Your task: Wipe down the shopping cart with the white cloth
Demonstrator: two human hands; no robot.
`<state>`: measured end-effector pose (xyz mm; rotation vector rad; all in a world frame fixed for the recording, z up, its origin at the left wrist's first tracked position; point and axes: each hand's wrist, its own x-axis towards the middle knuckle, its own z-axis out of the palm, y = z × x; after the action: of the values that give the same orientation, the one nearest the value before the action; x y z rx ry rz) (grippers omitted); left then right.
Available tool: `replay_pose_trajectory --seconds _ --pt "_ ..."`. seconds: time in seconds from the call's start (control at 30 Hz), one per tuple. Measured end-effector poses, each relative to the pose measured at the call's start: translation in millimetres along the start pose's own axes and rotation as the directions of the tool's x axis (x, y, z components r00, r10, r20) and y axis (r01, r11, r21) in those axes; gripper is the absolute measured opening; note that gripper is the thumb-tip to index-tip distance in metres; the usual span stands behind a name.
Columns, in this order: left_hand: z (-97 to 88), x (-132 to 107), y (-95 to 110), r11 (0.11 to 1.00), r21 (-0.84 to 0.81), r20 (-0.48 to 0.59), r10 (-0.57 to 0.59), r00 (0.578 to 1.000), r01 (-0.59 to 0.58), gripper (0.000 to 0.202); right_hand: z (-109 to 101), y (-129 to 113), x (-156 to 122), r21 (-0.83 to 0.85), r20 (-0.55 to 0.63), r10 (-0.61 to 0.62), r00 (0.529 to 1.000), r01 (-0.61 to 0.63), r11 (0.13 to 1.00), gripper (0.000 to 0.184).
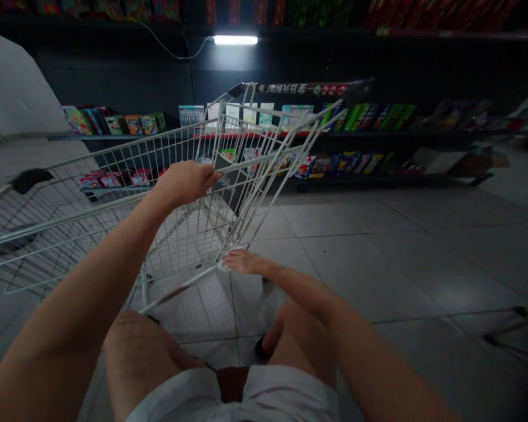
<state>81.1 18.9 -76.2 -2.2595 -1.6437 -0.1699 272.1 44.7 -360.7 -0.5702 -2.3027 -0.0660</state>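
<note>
A white wire shopping cart stands turned across my view, its length running off to the left, with a black handle grip at the far left. My left hand is closed around the cart's top rim. My right hand rests over a lower frame rail at the near corner, fingers curled on the bar. A small white scrap, possibly tissue, shows under those fingertips. The cart basket looks empty through the wires.
Dark store shelves with colourful packaged goods run along the back, lit by a ceiling strip lamp. Grey floor tiles spread to the right. My legs and white shorts fill the bottom. A thin frame intrudes at right.
</note>
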Motion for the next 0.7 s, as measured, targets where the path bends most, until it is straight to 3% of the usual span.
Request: replay_pose_trajectory --seconds 0.1,0.13,0.2,0.23,0.3,0.33,0.37,0.4,0.43,0.5,0.6,0.67,0.7 --pt "-1.9 -4.5 -5.0 1.000 0.022 0.012 -0.009 1.000 0.008 0.061 -41.6 22.7 27.2 0.016 0.088 -0.192 0.977 0.191 0.981 0.029" --pt "-2.4 -5.9 -6.9 0.999 0.034 0.018 -0.014 1.000 0.013 0.061 -60.2 29.8 38.8 -0.026 0.050 -0.204 0.978 0.206 0.978 0.030" --pt "-3.3 -8.7 -11.1 0.998 0.064 0.037 -0.023 0.999 0.021 0.060 -101.6 40.0 64.5 -0.183 -0.167 -0.163 0.972 0.132 0.974 0.036" --pt "-3.7 -10.1 -13.3 0.997 0.078 0.047 -0.022 0.999 0.018 0.060 -121.3 42.9 77.8 -0.264 -0.326 -0.136 0.936 0.049 0.963 0.039" --pt "-4.4 -13.1 -17.3 0.996 0.094 0.055 -0.012 0.998 0.007 0.061 -149.3 44.8 102.7 -0.330 -0.622 -0.098 0.777 -0.147 0.932 0.043" --pt "-4.8 -14.5 -19.1 0.995 0.098 0.053 -0.005 0.999 0.000 0.061 -154.3 44.2 112.7 -0.317 -0.709 -0.074 0.702 -0.224 0.922 0.045" --pt "-5.2 -16.0 -20.7 0.995 0.101 0.051 0.002 0.999 -0.007 0.062 -151.9 42.8 120.1 -0.291 -0.752 -0.042 0.658 -0.273 0.917 0.047" --pt "-5.5 -17.4 -22.1 0.994 0.104 0.049 0.006 0.999 -0.011 0.062 -142.1 40.4 123.9 -0.260 -0.759 -0.002 0.651 -0.300 0.918 0.048" --pt "-5.7 -18.8 -23.3 0.994 0.108 0.048 0.009 0.999 -0.014 0.063 -125.8 37.2 123.6 -0.231 -0.732 0.046 0.679 -0.311 0.922 0.048" --pt "-5.9 -21.4 -25.7 0.993 0.113 0.046 0.010 0.999 -0.016 0.063 -81.4 28.0 110.7 -0.203 -0.602 0.107 0.792 -0.281 0.938 0.046" --pt "-5.9 -25.7 -30.3 0.994 0.110 0.039 0.009 0.999 -0.013 0.061 -24.2 10.7 72.7 -0.214 -0.354 0.005 0.935 -0.086 0.973 0.041" --pt "-6.6 -29.2 -34.7 0.995 0.100 0.040 0.008 0.999 -0.012 0.060 -18.7 2.7 53.4 -0.232 -0.192 -0.148 0.970 0.102 0.967 0.037" --pt "-7.3 -31.2 -37.1 0.996 0.093 0.044 0.007 0.999 -0.011 0.059 -28.9 1.8 49.9 -0.246 -0.152 -0.206 0.967 0.165 0.955 0.036"
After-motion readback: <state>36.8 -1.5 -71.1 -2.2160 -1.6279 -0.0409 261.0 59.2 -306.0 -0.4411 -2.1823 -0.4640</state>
